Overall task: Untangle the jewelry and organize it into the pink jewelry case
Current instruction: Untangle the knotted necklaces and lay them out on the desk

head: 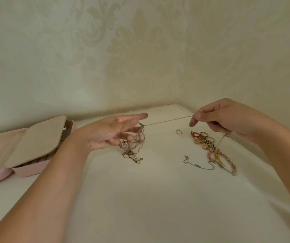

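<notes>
Rightward from left hand (112,132) (taut): chain (168,120)

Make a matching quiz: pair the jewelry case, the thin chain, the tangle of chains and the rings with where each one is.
1 pink jewelry case
2 thin chain
3 tangle of chains
4 rings

A stretched from the left hand to the right hand
B on the table near the right hand
C open, far left
D held by the left hand

Pairs: 1-C, 2-A, 3-D, 4-B
</notes>
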A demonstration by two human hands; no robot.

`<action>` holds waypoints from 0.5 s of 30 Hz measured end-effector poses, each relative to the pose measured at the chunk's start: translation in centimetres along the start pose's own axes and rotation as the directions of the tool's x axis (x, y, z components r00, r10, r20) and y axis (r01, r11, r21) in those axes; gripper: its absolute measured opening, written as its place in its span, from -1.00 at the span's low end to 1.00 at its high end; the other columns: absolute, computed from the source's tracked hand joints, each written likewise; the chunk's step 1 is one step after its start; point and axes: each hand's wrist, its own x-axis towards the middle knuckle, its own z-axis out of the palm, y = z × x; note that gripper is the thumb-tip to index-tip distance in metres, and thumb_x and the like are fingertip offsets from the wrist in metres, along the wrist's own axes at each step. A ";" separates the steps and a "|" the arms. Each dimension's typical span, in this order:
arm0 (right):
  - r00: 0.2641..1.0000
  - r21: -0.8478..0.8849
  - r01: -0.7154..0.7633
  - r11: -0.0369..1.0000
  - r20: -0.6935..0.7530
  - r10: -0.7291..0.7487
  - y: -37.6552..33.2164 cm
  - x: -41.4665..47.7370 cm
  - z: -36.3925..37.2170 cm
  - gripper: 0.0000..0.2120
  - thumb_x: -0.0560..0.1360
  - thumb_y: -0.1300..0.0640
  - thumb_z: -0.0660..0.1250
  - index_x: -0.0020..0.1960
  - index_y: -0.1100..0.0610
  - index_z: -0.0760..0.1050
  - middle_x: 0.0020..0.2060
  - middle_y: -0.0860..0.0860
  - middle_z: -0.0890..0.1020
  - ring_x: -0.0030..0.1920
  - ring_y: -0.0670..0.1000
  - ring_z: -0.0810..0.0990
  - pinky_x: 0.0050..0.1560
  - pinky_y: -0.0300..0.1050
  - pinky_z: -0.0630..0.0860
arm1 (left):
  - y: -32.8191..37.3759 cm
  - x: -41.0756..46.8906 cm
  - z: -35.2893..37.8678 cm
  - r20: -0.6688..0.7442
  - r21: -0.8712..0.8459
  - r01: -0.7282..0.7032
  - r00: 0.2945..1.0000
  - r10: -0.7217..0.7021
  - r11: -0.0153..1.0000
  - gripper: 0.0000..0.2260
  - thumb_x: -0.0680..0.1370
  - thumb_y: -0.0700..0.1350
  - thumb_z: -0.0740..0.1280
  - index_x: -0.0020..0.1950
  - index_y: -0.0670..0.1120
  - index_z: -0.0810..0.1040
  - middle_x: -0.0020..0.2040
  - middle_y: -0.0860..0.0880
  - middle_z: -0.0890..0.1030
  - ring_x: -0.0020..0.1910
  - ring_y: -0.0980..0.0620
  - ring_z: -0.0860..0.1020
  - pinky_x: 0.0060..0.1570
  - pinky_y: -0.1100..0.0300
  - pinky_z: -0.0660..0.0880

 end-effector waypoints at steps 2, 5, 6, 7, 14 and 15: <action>0.998 -0.046 -0.030 0.998 -0.054 0.028 -0.2 0.1 -0.1 -0.72 0.57 0.09 0.28 -0.24 0.06 0.68 -0.65 -0.01 0.32 -0.57 -0.05 0.16 -0.06 -0.09 0.32 | -0.1 0.1 0.1 0.030 0.026 0.030 0.999 -0.031 0.999 -0.28 0.10 0.26 0.58 0.24 0.22 0.54 -0.06 0.08 0.56 -0.35 0.18 0.51 -0.48 0.37 0.45; 0.994 -0.163 -0.076 0.984 -0.088 0.062 -0.1 0.0 -0.6 -0.74 0.54 0.15 0.30 -0.26 0.10 0.68 -0.62 0.00 0.44 -0.61 -0.10 0.26 -0.33 -0.18 0.26 | -0.3 0.6 0.8 0.008 0.111 0.023 1.000 -0.024 0.994 -0.39 0.35 -0.05 0.46 0.38 0.18 0.40 -0.34 0.12 0.52 -0.37 0.16 0.48 -0.45 0.32 0.48; 0.994 -0.203 -0.100 0.974 -0.070 0.087 0.0 -0.1 -0.7 -0.75 0.53 0.17 0.31 -0.26 0.14 0.68 -0.57 0.00 0.51 -0.61 -0.14 0.31 -0.38 -0.21 0.25 | -0.3 0.8 1.1 -0.001 0.138 0.010 1.000 -0.009 0.990 -0.41 0.41 -0.13 0.42 0.39 0.18 0.38 -0.36 0.09 0.50 -0.40 0.15 0.46 -0.47 0.32 0.45; 0.993 -0.235 -0.119 0.965 -0.033 0.115 0.1 -0.2 -0.7 -0.76 0.52 0.19 0.31 -0.25 0.16 0.67 -0.51 0.01 0.58 -0.58 -0.15 0.37 -0.42 -0.24 0.27 | -0.3 1.0 1.4 -0.001 0.161 -0.008 1.000 0.008 0.987 -0.42 0.44 -0.19 0.41 0.40 0.18 0.37 -0.35 0.04 0.48 -0.41 0.14 0.45 -0.49 0.31 0.43; 0.977 -0.260 -0.028 0.965 0.198 0.082 0.6 0.2 3.3 -0.73 0.44 -0.18 0.35 -0.02 -0.02 0.63 -0.08 -0.11 0.68 -0.17 -0.08 0.67 -0.04 -0.16 0.52 | 0.0 1.2 3.2 0.161 0.187 -0.103 0.984 0.073 0.977 -0.34 0.39 -0.21 0.44 0.37 0.27 0.34 -0.34 0.01 0.44 -0.45 0.09 0.44 -0.49 0.28 0.44; 0.980 -0.219 0.012 0.976 0.194 0.032 0.5 0.2 4.1 -0.73 0.43 -0.22 0.34 0.02 -0.10 0.62 -0.03 -0.17 0.65 -0.07 -0.15 0.65 0.06 -0.18 0.51 | 0.1 1.2 3.3 0.189 0.174 -0.111 0.979 0.077 0.978 -0.33 0.39 -0.22 0.45 0.38 0.27 0.33 -0.35 0.03 0.44 -0.46 0.10 0.44 -0.49 0.28 0.44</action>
